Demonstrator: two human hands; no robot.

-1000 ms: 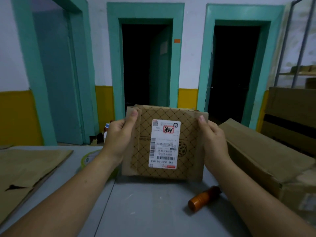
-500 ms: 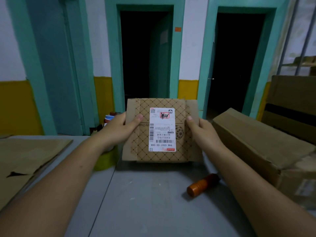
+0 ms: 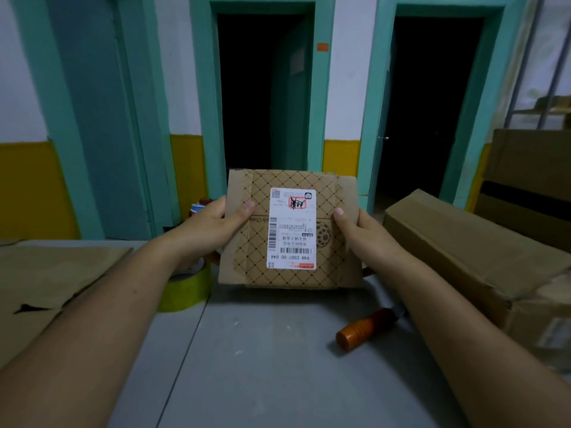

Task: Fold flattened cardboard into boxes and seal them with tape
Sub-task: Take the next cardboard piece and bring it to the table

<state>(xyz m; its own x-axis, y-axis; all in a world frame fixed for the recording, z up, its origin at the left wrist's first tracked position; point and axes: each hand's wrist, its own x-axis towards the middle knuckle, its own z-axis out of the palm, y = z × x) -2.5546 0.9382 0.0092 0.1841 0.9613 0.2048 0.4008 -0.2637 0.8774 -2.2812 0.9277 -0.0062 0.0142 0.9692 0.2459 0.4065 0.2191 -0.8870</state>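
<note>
Grip lower than a second ago, head view: we clasp the cardboard box by opposite sides, left hand and right hand, upright over the table, long axis vertical, tape roll nearest our left.

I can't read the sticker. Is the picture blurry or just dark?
Head view: dim room, both doorways black; the white shipping label on the patterned brown cardboard box is lit but its print soft; the wide lens tilts the teal door frames.
</note>
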